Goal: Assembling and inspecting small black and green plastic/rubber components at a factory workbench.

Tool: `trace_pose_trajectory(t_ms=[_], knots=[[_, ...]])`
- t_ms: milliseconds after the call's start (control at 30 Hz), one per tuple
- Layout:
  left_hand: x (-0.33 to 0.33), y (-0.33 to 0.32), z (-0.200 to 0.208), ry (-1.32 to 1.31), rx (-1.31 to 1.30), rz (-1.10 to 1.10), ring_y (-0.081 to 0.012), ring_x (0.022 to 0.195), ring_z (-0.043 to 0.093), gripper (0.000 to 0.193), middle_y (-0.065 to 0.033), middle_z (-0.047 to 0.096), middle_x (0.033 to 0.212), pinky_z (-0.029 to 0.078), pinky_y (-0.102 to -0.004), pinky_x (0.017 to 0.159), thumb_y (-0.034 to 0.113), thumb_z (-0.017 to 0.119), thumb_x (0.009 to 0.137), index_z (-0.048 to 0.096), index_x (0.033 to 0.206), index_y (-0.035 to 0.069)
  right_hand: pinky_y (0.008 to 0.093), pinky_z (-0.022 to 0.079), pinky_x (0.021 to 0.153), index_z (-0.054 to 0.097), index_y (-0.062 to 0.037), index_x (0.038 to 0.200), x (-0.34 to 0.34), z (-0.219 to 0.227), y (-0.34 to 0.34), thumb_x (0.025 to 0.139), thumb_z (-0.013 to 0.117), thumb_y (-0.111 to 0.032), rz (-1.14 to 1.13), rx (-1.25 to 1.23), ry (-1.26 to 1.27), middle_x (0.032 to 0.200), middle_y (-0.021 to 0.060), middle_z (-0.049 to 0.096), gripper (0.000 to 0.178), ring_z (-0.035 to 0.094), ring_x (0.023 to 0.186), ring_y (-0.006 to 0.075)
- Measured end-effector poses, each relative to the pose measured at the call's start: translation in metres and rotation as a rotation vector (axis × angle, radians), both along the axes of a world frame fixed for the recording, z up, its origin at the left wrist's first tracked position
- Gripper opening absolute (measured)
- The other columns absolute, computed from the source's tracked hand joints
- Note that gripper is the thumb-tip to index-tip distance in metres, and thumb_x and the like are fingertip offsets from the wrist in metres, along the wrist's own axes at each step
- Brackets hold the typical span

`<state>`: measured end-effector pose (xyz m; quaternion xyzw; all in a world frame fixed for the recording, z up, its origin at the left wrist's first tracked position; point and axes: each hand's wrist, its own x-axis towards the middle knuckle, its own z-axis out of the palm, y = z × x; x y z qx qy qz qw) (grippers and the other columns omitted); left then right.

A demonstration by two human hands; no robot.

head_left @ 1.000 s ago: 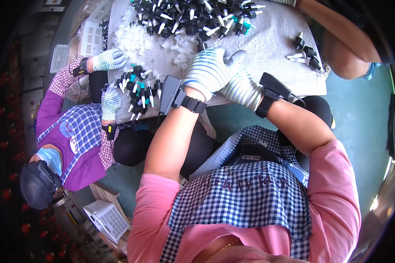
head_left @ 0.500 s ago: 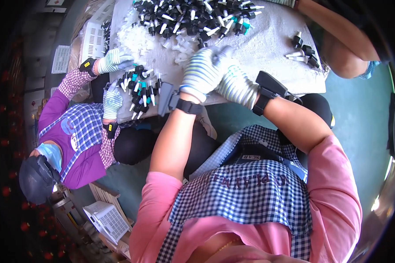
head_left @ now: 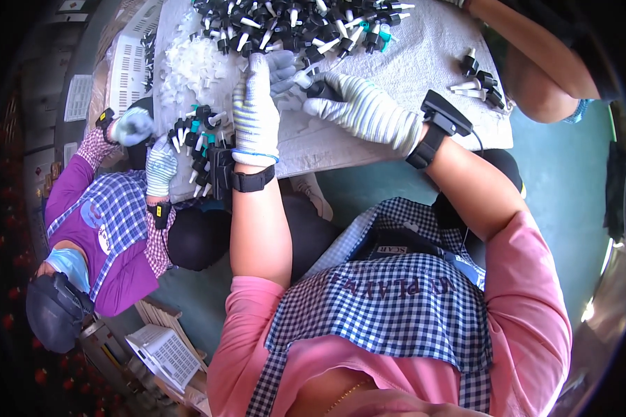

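My right hand [head_left: 365, 111], in a striped glove, pinches a black pump head [head_left: 318, 89] between thumb and fingers. A small translucent piece [head_left: 302, 78] shows at its left end; whether it is attached, I cannot tell. My left hand [head_left: 259, 104], gloved alike, is raised just left of it with fingers stretched out and apart, and I see nothing in it. Beyond both hands lies a big heap of black pump heads [head_left: 292, 28] with white nozzles, a few of them teal. Left of the left hand spreads a pile of translucent plastic pieces [head_left: 195, 62].
A cloth-covered table [head_left: 424, 76] carries everything. Several loose pump heads [head_left: 481, 82] lie at its right. At the left, a co-worker's gloved hands [head_left: 161, 165] are beside another cluster of pumps [head_left: 200, 142]. Another person's arm [head_left: 528, 42] reaches in at upper right. White crates [head_left: 129, 73] stand at left.
My hands were together over the table's near side; now they are apart. The left has moved left and opened, and the pump head shows in the right. The co-worker's far hand has drawn back left.
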<state>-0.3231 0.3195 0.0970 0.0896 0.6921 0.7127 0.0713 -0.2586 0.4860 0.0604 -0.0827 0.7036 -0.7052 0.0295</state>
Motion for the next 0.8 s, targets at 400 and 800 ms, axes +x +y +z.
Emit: trace_pose_trajectory(t_ms=[400, 800], knots=[[0.009, -0.019, 0.002, 0.133, -0.581, -0.084, -0.0268, 0.086, 0.069, 0.020, -0.0131, 0.071, 0.099, 0.052, -0.0339, 0.076, 0.008, 0.062, 0.089, 0.067, 0.108, 0.004, 0.0419, 0.053, 0.079, 0.063, -0.0060, 0.118, 0.011, 0.035, 0.070, 0.085, 0.070, -0.018, -0.145, 1.085, 0.198, 0.091, 0.0181, 0.070, 0.036, 0.068, 0.087, 0.0351], [0.001, 0.025, -0.013, 0.593, -1.118, -0.035, -0.0337, 0.097, 0.064, 0.046, -0.0178, 0.066, 0.108, 0.051, -0.0417, 0.084, 0.029, 0.073, 0.082, 0.062, 0.121, 0.009, 0.0404, 0.055, 0.082, 0.066, -0.0079, 0.112, 0.020, 0.032, 0.091, 0.081, 0.071, -0.013, -0.063, 1.173, 0.216, 0.093, 0.0164, 0.070, 0.031, 0.068, 0.089, 0.0338]])
